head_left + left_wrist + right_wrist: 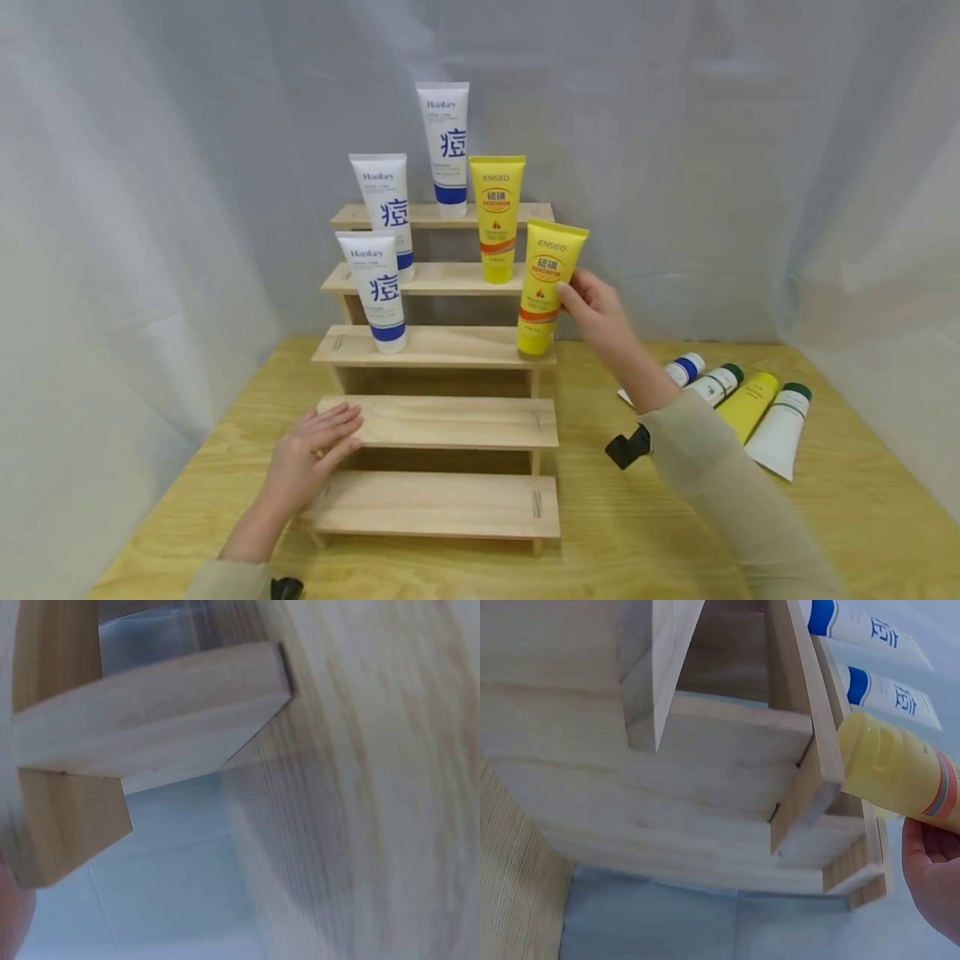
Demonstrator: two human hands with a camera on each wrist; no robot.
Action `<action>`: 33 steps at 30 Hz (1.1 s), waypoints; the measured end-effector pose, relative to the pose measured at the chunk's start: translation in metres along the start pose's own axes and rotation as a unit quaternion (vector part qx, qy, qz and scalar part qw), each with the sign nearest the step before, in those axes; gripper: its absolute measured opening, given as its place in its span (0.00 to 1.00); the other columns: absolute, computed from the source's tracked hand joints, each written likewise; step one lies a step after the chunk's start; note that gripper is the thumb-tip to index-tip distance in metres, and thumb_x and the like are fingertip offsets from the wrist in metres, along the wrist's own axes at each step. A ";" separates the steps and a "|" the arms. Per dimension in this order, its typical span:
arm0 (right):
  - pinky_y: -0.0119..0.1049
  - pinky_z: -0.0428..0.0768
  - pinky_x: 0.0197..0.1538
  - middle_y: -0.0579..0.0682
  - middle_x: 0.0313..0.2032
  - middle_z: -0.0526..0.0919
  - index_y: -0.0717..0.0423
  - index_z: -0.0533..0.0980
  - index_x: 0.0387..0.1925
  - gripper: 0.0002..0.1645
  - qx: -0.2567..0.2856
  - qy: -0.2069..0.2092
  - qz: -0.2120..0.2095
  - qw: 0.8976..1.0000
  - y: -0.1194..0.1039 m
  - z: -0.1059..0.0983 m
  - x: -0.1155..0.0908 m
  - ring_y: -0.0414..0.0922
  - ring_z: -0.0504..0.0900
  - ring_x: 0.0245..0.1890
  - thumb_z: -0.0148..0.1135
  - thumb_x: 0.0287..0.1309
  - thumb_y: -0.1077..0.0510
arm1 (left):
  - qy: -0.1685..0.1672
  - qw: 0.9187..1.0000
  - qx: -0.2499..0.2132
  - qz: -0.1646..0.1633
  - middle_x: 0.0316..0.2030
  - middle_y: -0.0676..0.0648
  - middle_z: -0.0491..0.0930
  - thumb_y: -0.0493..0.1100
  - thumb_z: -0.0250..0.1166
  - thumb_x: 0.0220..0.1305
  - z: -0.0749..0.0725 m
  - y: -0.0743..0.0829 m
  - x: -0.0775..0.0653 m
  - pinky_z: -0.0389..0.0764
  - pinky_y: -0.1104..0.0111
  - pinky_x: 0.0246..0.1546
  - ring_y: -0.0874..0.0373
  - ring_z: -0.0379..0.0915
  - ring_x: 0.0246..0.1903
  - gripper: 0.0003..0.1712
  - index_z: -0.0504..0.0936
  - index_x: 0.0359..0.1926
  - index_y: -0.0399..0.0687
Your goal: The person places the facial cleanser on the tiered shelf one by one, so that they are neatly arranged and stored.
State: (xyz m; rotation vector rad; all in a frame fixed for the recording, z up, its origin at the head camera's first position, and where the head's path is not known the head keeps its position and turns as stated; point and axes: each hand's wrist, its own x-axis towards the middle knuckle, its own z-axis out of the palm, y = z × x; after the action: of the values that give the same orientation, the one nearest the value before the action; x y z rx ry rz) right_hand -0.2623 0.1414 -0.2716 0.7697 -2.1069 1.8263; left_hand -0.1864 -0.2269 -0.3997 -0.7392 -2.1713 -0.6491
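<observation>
My right hand (597,312) pinches a yellow squeeze tube (550,279) by its right side, thumb at the front. The tube stands cap down, leaning slightly, with its cap at the right end of the middle step (465,340) of a wooden stepped rack. In the right wrist view, the tube's cap (868,754) is close to the step's edge. A second yellow tube (497,218) stands one step higher. White-and-blue tubes stand on the top (450,150), upper (384,196) and middle (375,292) steps. My left hand (311,454) rests, fingers extended, at the left end of a lower step (450,421).
On the table (637,533) right of the rack lie several tubes: a white-and-blue one (684,369), two white ones with green caps (783,429), and a yellow one (750,404). My right forearm passes over their near side. A pale curtain (675,167) hangs behind.
</observation>
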 end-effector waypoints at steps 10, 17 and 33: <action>0.41 0.74 0.50 0.61 0.47 0.73 0.68 0.65 0.51 0.18 -0.042 -0.028 -0.002 0.999 -0.002 0.033 0.016 0.49 0.73 0.45 0.45 0.64 0.60 | -0.001 1.000 -0.002 -0.004 0.43 0.44 0.79 0.37 0.69 0.40 -0.001 0.002 0.001 0.52 0.71 0.61 0.53 0.73 0.47 0.17 0.82 0.37 0.39; 0.42 0.72 0.52 0.62 0.49 0.72 0.69 0.64 0.53 0.18 -0.051 -0.058 0.012 0.997 -0.015 0.045 0.017 0.51 0.72 0.48 0.44 0.64 0.62 | -0.001 1.000 -0.001 0.000 0.43 0.44 0.78 0.35 0.69 0.39 -0.001 0.004 0.001 0.53 0.72 0.61 0.50 0.73 0.45 0.18 0.82 0.37 0.38; 0.42 0.71 0.52 0.61 0.50 0.70 0.67 0.60 0.55 0.19 -0.015 -0.088 -0.009 0.996 0.005 0.041 0.023 0.51 0.71 0.48 0.40 0.66 0.62 | -0.006 1.000 -0.002 -0.008 0.44 0.45 0.78 0.37 0.68 0.42 -0.001 0.003 0.000 0.52 0.71 0.61 0.50 0.73 0.46 0.17 0.81 0.38 0.39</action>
State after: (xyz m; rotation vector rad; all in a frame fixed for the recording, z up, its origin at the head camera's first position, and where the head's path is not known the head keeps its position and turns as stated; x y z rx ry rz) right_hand -0.2776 0.0969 -0.2719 0.9714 -2.2211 1.7718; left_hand -0.1833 -0.2255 -0.3986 -0.7300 -2.1891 -0.6583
